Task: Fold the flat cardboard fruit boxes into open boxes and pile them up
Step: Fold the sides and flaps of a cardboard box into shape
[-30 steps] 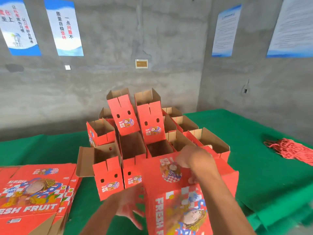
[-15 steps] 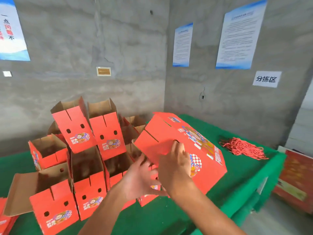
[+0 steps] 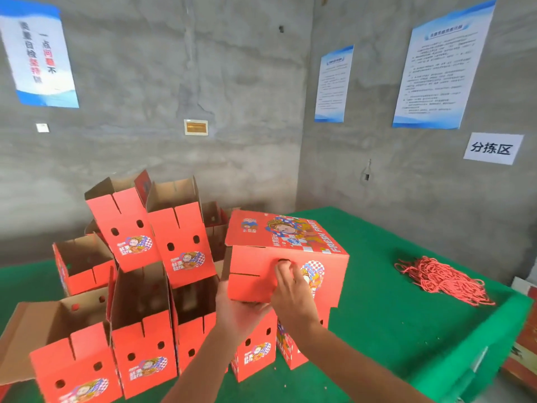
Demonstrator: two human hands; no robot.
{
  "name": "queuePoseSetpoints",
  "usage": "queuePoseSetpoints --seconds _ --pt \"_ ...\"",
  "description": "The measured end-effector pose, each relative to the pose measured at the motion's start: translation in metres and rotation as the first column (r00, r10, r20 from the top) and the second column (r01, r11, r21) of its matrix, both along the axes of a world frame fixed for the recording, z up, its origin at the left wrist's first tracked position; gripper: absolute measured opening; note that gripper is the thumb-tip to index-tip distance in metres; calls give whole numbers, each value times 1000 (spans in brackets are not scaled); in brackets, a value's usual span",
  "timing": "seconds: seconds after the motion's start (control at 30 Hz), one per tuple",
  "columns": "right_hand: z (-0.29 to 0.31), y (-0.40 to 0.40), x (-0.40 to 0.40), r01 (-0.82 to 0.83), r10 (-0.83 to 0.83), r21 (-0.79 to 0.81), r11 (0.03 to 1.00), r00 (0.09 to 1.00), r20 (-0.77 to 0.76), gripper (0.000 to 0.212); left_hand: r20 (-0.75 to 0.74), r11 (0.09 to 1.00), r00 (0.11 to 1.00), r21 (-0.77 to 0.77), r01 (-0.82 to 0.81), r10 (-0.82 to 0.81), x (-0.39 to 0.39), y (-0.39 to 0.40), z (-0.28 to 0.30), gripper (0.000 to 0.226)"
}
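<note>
The red printed cardboard fruit box, folded up and turned so its picture panel faces upward, is held between both hands above the front right of the pile. The right hand lies against its near side panel, fingers extended upward, with a fingertip at the small oval hole. The left hand cups the box's lower near edge from below, palm up, fingers curled under the cardboard. Both forearms reach in from the bottom of the view. Left of the held box, the pile of folded open red boxes stands in tiers on the green cloth-covered table. A loose bundle of red cords lies well apart at the right.
</note>
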State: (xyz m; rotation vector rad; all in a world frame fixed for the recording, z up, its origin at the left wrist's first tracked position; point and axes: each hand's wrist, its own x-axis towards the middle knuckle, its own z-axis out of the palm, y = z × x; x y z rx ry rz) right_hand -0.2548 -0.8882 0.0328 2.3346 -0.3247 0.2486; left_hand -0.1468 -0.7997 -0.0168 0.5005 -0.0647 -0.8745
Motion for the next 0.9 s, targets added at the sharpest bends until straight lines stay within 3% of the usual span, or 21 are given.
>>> queuePoseSetpoints --seconds 0.17,0.37,0.5,0.57,0.67,0.73,0.77,0.83,0.9 --pt "-30 -40 27 -31 29 -29 999 998 -58 43 -109 990 984 11 -138 139 5 -24 -24 50" --pt "-57 -73 34 -46 54 204 978 998 -38 50 -195 963 946 128 -238 260 15 -39 -19 37" --pt "-59 -56 36 -25 22 405 914 1000 12 48 -88 962 967 153 -224 239 18 -37 -20 38" --pt "-54 -42 35 -94 29 441 893 988 152 42 -17 959 987 241 -152 161 16 -28 -19 43" --pt "-48 -12 36 -253 94 402 880 923 374 24 147 793 984 585 -171 104 17 -1 -19 37" --pt "-48 12 43 -391 155 415 821 853 498 25 330 648 936 687 -327 122 17 26 -17 20" --pt "-48 29 48 -452 173 437 778 822 543 28 479 556 870 694 -457 116 19 44 -19 14" --pt "-53 70 53 -566 190 490 664 760 621 35 770 356 638 592 -723 14 20 92 -24 14" --pt "-64 112 54 -642 194 559 525 730 656 40 867 225 493 495 -839 -73 16 147 -34 9"
